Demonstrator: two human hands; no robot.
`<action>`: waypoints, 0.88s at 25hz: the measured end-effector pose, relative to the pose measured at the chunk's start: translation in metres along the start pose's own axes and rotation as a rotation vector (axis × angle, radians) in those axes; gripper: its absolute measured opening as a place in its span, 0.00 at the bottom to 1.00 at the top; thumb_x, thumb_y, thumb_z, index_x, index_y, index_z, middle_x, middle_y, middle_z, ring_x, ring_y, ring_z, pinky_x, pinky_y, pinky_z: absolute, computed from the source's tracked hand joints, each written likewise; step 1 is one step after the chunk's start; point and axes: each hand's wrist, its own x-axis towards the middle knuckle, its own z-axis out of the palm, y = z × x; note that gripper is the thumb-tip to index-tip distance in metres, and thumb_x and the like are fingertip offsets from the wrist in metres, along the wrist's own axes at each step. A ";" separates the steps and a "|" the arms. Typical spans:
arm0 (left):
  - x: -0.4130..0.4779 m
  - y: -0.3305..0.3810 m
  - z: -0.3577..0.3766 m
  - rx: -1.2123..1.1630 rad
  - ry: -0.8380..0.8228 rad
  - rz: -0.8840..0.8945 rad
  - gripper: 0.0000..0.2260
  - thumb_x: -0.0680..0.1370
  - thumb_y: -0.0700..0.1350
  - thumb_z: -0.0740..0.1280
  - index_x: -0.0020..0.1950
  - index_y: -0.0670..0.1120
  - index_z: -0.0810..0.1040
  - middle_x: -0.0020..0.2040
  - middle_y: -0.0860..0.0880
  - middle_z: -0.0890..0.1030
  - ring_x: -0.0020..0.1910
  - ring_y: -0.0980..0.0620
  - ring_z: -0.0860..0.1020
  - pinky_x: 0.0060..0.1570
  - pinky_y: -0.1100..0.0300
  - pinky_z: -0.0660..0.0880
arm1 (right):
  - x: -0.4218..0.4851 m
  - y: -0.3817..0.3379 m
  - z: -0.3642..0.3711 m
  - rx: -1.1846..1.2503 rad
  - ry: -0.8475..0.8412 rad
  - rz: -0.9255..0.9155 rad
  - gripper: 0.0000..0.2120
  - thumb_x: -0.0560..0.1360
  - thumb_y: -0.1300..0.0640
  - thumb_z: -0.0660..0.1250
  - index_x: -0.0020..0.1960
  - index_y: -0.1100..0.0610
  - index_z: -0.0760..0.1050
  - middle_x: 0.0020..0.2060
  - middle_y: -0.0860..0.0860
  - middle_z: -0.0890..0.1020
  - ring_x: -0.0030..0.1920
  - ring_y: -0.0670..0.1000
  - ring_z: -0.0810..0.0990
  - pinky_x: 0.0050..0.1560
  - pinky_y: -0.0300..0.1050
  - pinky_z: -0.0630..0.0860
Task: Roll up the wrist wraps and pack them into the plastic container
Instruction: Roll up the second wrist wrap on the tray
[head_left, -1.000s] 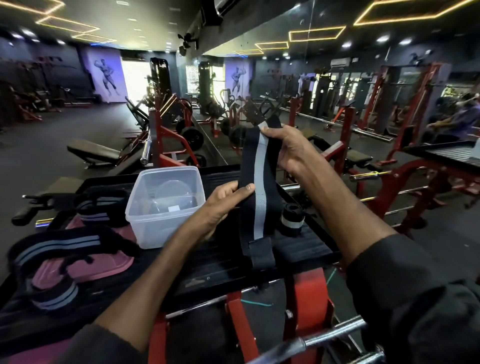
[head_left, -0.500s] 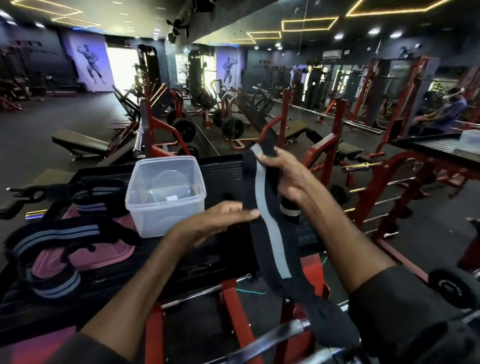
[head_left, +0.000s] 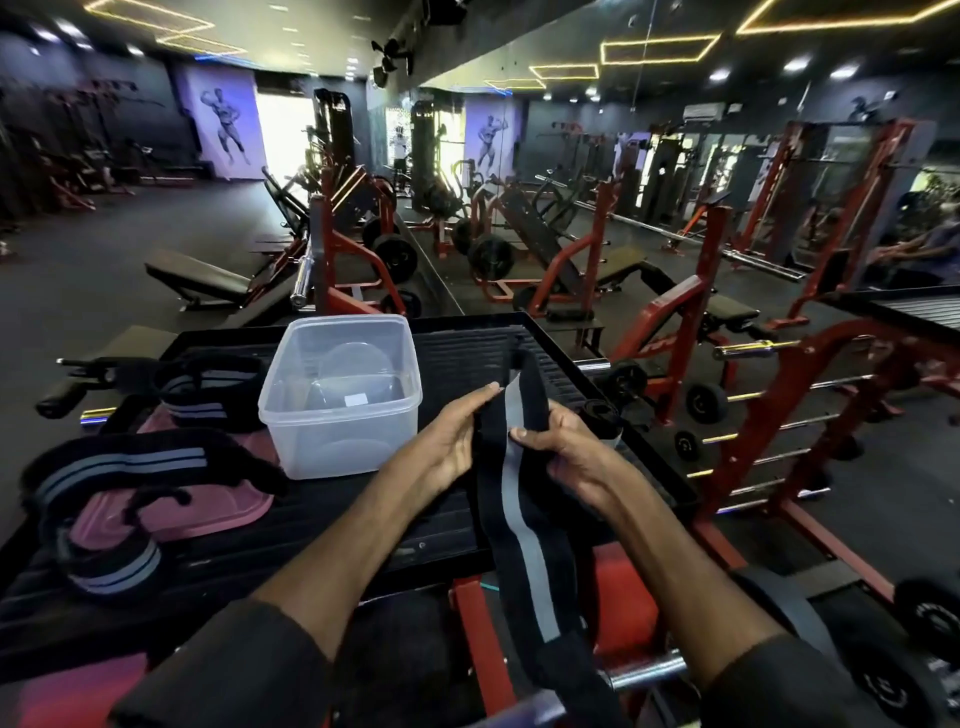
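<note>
Wrap (head_left: 514, 519) is unrolled and held up in front of me over the near edge of the table (head_left: 363, 525), its tail hanging down past that edge. My right hand (head_left: 569, 457) grips it, thumb across the grey stripe and fingers curled behind. My left hand (head_left: 449, 444) lies with fingers straight against the wrap's left edge, thumb hidden.

I judge this to be the start of rolling, as nothing is coiled yet. The next move calls for folding the top end over and turning it down tightly, edges kept aligned so the roll does not cone out.

The container (head_left: 337, 447) stands open just left of my hands, with no wraps in it that I can see. Left of it lie more loose wraps (head_left: 208, 387), some draped over a pink lid (head_left: 208, 514). A dark roll (head_left: 597, 415) sits just behind my right hand and may be a finished wrap. The hanging tail could snag on the red frame (head_left: 623, 582) below.
</note>
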 end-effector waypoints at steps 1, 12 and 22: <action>0.007 -0.001 0.004 -0.064 0.052 0.064 0.15 0.81 0.47 0.66 0.63 0.40 0.80 0.56 0.40 0.84 0.56 0.43 0.82 0.60 0.49 0.77 | 0.001 0.002 -0.003 -0.040 -0.004 0.013 0.23 0.72 0.72 0.71 0.66 0.63 0.77 0.59 0.63 0.83 0.59 0.61 0.82 0.66 0.57 0.76; 0.030 -0.014 -0.009 0.465 0.474 0.564 0.19 0.70 0.42 0.73 0.60 0.54 0.80 0.58 0.51 0.84 0.59 0.49 0.82 0.64 0.46 0.77 | 0.016 -0.034 -0.002 -0.527 0.073 -0.036 0.34 0.65 0.57 0.75 0.70 0.50 0.69 0.64 0.55 0.78 0.65 0.55 0.76 0.67 0.54 0.75; 0.033 -0.027 -0.018 0.757 0.506 0.546 0.22 0.67 0.52 0.70 0.60 0.49 0.81 0.53 0.50 0.85 0.53 0.50 0.83 0.55 0.55 0.79 | 0.029 -0.046 0.014 -1.042 0.050 -0.056 0.31 0.67 0.38 0.73 0.68 0.39 0.71 0.66 0.46 0.69 0.70 0.51 0.62 0.69 0.51 0.62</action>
